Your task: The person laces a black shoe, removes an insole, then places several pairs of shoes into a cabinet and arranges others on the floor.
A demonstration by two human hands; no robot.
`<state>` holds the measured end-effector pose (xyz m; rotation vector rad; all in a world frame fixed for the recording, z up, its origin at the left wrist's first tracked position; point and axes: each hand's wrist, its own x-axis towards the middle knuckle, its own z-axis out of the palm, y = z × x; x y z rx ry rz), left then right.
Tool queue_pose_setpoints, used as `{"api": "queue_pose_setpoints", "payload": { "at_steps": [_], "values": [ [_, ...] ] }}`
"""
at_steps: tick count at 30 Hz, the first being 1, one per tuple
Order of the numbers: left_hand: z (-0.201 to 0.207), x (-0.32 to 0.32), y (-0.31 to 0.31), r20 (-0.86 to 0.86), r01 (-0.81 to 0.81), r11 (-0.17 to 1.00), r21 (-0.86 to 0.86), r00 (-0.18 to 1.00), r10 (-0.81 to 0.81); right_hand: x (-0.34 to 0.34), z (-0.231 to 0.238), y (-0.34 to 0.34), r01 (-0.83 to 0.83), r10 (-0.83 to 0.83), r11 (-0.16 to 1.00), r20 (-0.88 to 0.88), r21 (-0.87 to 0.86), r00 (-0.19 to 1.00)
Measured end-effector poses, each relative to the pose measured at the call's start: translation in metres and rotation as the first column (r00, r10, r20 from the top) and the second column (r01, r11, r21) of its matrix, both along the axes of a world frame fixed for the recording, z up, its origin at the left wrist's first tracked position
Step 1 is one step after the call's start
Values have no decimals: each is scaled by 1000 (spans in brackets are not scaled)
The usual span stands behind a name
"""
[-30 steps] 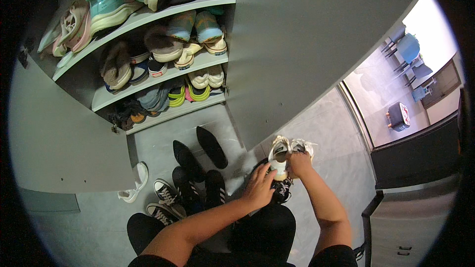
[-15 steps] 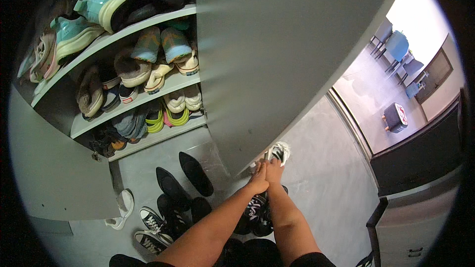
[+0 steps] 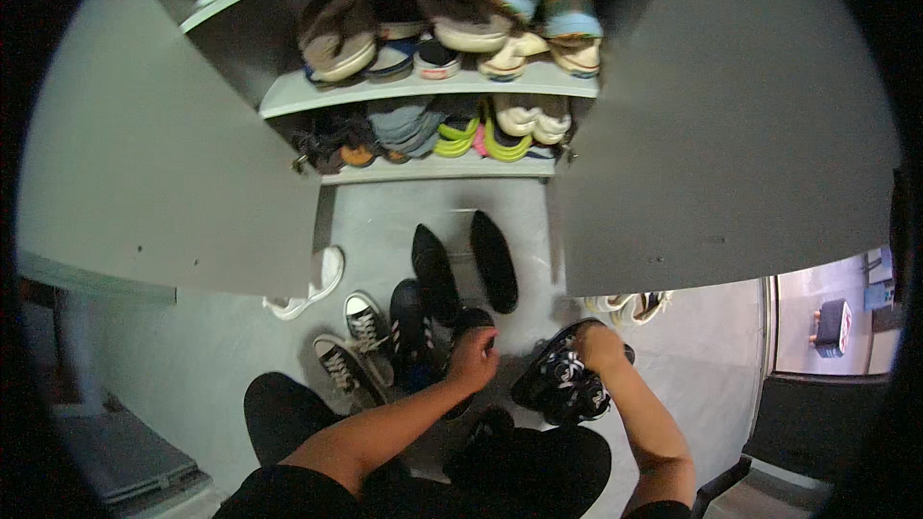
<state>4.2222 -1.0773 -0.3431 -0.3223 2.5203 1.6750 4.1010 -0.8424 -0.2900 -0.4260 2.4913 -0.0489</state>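
Right hand (image 3: 601, 348), lower right of centre: rested on white-marked black lace-up sneakers (image 3: 558, 377); grip could not be told. Left hand (image 3: 475, 361), lower centre: curled, hold unclear. Shelved, top: grey fur-lined slippers (image 3: 471, 37) among others. Unshelved, mid-frame: black pointed flats (image 3: 495, 264), black-and-white canvas sneakers (image 3: 338, 365).

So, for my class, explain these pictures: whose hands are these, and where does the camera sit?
These are a person's bare hands, seen by a fisheye camera worn on the head, which bends straight edges. On the grey floor, before an open shoe cabinet, lie pointed black flats, black-and-white sneakers and white shoes. The right hand is at black shoes with white markings, its grip hidden. The left hand, loosely curled, is over striped black sneakers; whether it touches them is unclear.
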Motion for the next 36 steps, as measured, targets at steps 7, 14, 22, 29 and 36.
{"api": "queue_pose_setpoints", "payload": {
  "at_steps": [7, 14, 22, 29, 36],
  "values": [
    [-22, 114, -84, 492, -83, 860, -503, 791, 364, 88, -53, -151, -759, 804, 576, 380, -304, 458],
    [-28, 123, -106, 826, 627, 728, -279, 543, -151, 166, -69, -242, -178, 86, 979, 588, 101, 804],
    [-110, 171, -83, 811, 545, 824, -153, 546, -211, 274, -102, -188, -281, 272, 958, 130, 54, 954],
    [6, 130, -107, 726, 480, 848, -224, 663, -184, 234, -63, -185, -241, 253, 967, 194, -85, 948],
    [195, 103, -179, 505, 341, 933, -114, 829, -241, 156, 166, -185, 212, 82, 844, 508, -493, 857]
  ]
}}
